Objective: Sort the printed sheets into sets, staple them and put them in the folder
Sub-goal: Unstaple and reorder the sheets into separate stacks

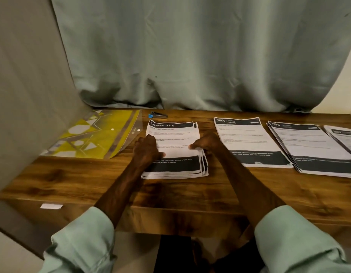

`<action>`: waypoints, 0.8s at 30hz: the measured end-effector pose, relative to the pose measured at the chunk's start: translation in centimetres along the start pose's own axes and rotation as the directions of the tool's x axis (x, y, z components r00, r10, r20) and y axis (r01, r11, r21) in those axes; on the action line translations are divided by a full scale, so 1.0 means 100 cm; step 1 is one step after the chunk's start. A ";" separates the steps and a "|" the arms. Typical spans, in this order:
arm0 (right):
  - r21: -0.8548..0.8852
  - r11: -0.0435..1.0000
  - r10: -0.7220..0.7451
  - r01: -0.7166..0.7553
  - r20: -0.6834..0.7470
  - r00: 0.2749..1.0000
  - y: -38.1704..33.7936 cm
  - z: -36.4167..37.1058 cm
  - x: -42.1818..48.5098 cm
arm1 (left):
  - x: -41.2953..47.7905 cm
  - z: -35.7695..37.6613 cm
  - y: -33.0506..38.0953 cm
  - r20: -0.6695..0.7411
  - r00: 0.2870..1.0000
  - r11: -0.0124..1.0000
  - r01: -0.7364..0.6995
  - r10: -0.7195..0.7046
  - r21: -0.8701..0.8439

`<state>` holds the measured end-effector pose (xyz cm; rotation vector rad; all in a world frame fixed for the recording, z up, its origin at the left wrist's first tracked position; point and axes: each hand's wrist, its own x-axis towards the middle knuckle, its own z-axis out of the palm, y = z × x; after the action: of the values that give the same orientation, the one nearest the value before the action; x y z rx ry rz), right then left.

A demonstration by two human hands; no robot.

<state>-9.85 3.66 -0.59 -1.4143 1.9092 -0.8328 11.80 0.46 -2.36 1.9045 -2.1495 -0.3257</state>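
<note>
A stack of printed sheets headed "DRESSING TABLE" [173,133] lies on the wooden table [72,180] in front of me. My left hand [147,150] grips the stack's left edge with curled fingers. My right hand [207,142] pinches its right edge, thumb on top. A set headed "3800" [247,138] lies to the right, then another stack [312,146], and a further one [346,136] at the frame's edge. A yellow clear plastic folder [95,134] lies at the left. A small stapler with a blue end [158,115] sits behind the middle stack.
A grey-green curtain [190,56] hangs down to the table's back edge. A plain wall panel [22,95] closes the left side. A white label [51,206] is stuck on the table's front face. Bare wood lies between me and the stacks.
</note>
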 end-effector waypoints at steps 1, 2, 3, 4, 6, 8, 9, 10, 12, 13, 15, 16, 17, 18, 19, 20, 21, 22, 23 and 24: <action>0.045 0.999 -0.001 0.001 0.006 1.000 0.002 -0.001 0.000 | 0.000 0.001 0.001 0.004 1.000 1.000 -0.002 0.002 -0.021; 0.092 0.996 -0.010 0.009 0.014 1.000 0.004 -0.003 0.001 | -0.001 0.001 0.003 0.011 1.000 0.999 -0.004 0.004 -0.041; 0.148 0.989 -0.015 0.011 0.024 1.000 0.007 -0.003 0.001 | -0.002 0.002 0.005 0.013 1.000 0.998 -0.008 0.009 -0.060; 0.204 0.979 -0.004 -0.003 0.030 1.000 0.009 -0.003 0.003 | -0.003 0.002 0.008 0.020 1.000 0.997 -0.006 0.008 -0.074; 0.266 0.963 0.036 -0.041 0.027 0.999 0.012 -0.001 0.002 | -0.003 0.003 0.011 0.023 1.000 0.995 -0.007 0.009 -0.103; 0.258 0.966 0.028 -0.026 -0.003 1.000 0.017 0.000 -0.002 | -0.002 0.003 0.011 0.027 1.000 0.984 0.006 -0.001 -0.178; 0.248 0.969 0.002 0.004 -0.023 1.000 0.020 0.000 -0.004 | -0.002 0.003 0.011 0.025 1.000 0.967 0.013 -0.007 -0.255; 0.249 0.968 -0.025 0.036 -0.048 0.999 0.022 -0.002 -0.007 | -0.002 0.001 0.009 0.027 0.999 0.936 0.031 -0.022 -0.351; 0.301 0.950 -0.062 0.088 -0.094 0.994 0.028 -0.012 -0.014 | 0.000 0.000 0.005 0.025 0.998 0.853 0.057 -0.052 -0.518; 0.356 0.929 -0.065 0.098 -0.105 0.992 0.031 -0.020 -0.017 | 0.001 -0.002 0.003 0.029 0.998 0.804 0.068 -0.063 -0.591; 0.485 0.869 -0.060 0.101 -0.099 0.993 0.036 -0.039 -0.019 | 0.001 -0.010 0.006 0.098 0.994 0.624 0.111 -0.055 -0.774; 0.535 0.839 -0.069 0.104 -0.085 0.994 0.038 -0.047 -0.022 | 0.005 -0.012 0.005 0.157 0.987 0.518 0.156 -0.041 -0.841; 0.558 0.823 -0.076 0.104 -0.073 0.994 0.039 -0.057 -0.023 | 0.006 -0.017 0.009 0.203 0.979 0.447 0.183 -0.002 -0.876; 0.551 0.827 -0.084 0.107 -0.067 0.994 0.041 -0.065 -0.023 | 0.004 -0.023 0.013 0.223 0.973 0.413 0.180 0.058 -0.893; 0.532 0.838 -0.095 0.120 -0.074 0.993 0.041 -0.072 -0.024 | 0.004 -0.028 0.018 0.223 0.968 0.380 0.163 0.119 -0.910; 0.513 0.848 -0.108 0.136 -0.084 0.991 0.040 -0.078 -0.025 | 0.004 -0.032 0.024 0.213 0.964 0.342 0.150 0.157 -0.928; 0.511 0.846 -0.118 0.151 -0.097 0.988 0.039 -0.082 -0.027 | 0.005 -0.035 0.030 0.196 0.964 0.293 0.138 0.179 -0.946; 0.523 0.835 -0.129 0.169 -0.112 0.985 0.037 -0.086 -0.028 | 0.004 -0.038 0.037 0.177 0.966 0.250 0.127 0.188 -0.960; 0.534 0.824 -0.141 0.189 -0.130 0.981 0.034 -0.088 -0.029 | 0.003 -0.040 0.044 0.142 0.972 0.214 0.101 0.186 -0.972; 0.534 0.818 -0.156 0.215 -0.155 0.976 0.032 -0.091 -0.029 | 0.002 -0.043 0.051 0.098 0.978 0.196 0.061 0.185 -0.979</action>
<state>-18.11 8.32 2.82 -1.2156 1.4341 -1.4414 8.40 0.89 3.39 0.9474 -1.3245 -1.5157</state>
